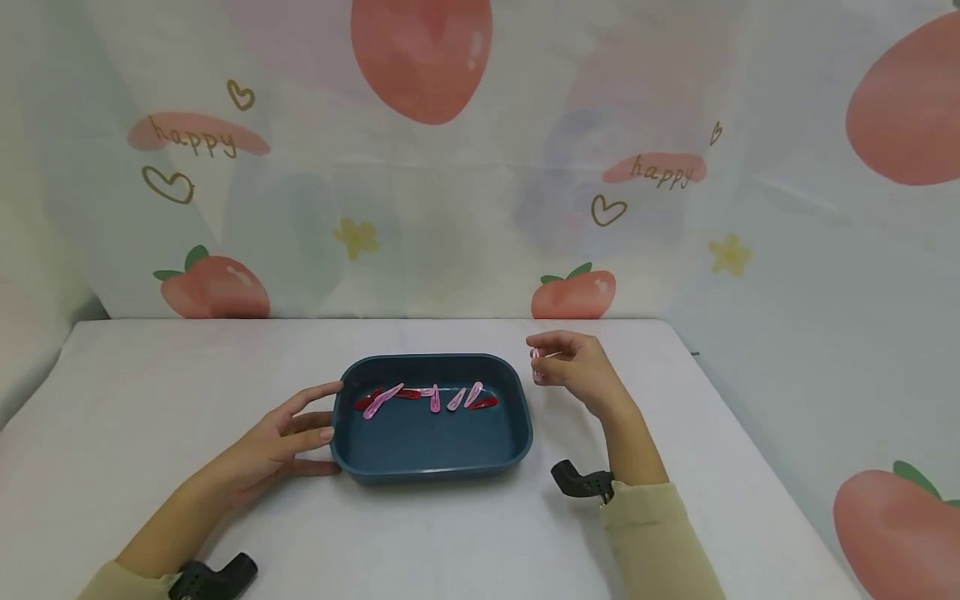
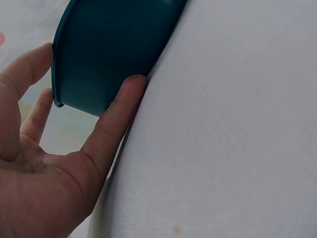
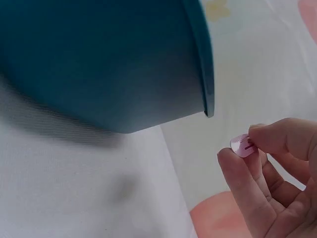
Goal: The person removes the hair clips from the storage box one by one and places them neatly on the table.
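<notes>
A dark blue-green tray [image 1: 435,454] with raised walls stands on the white table. Several pink and red snap hair clips lie inside it, among them a pink one [image 1: 383,401] at the left and a red one [image 1: 483,402] at the right. My left hand [image 1: 273,446] touches the tray's left side with fingers spread and fairly straight; in the left wrist view they rest against its outer wall [image 2: 94,69]. Beyond the tray's right rim, my right hand [image 1: 577,367] pinches a pink snap hair clip [image 3: 242,146] between thumb and fingertips, held above the table.
The white table [image 1: 450,533] has its far edge against a fruit-patterned cloth [image 1: 450,192], which also hangs along the right side. A black wrist strap mount [image 1: 213,577] is on the left wrist, another black mount [image 1: 581,482] on the right.
</notes>
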`<state>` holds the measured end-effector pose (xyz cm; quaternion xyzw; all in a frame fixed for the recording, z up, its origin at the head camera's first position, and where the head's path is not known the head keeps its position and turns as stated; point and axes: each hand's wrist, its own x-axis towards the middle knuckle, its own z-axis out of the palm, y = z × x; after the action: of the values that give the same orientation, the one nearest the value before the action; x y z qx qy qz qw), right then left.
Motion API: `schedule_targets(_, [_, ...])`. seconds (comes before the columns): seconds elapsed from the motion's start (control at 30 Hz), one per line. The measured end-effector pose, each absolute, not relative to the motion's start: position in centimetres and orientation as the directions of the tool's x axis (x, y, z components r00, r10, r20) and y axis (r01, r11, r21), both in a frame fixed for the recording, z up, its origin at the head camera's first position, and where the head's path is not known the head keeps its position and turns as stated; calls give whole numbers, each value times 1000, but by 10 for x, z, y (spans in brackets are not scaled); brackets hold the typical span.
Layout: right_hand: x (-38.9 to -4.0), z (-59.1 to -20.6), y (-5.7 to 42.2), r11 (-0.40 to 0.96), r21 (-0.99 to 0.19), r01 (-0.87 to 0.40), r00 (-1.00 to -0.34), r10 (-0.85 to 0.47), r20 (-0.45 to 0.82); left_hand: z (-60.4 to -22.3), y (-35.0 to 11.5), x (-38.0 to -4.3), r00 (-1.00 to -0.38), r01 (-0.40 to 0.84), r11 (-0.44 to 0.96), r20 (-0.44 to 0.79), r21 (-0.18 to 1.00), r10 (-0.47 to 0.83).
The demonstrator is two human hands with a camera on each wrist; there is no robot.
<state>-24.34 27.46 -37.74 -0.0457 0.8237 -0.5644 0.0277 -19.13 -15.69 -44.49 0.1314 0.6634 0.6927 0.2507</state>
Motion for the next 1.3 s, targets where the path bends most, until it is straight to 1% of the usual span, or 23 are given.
schedule_targets(0.27, [-242, -388, 277, 430, -903, 4, -995, -85, -45, -446, -155, -189, -840, -199, 23, -183, 980, 511])
schedule_targets(0.6, [-248, -403, 282, 472, -881, 31, -993, -87, -81, -445, -155, -191, -835, -198, 9, -174, 980, 522])
schedule_targets(0.77, [-251, -408, 283, 514, -854, 79, -989, -69, -133, -444, -154, -191, -841, -205, 15, -184, 979, 509])
schedule_targets(1.3, [-253, -410, 281, 580, -804, 133, -969, -93, -228, -443, -155, -190, -851, -205, 23, -190, 978, 490])
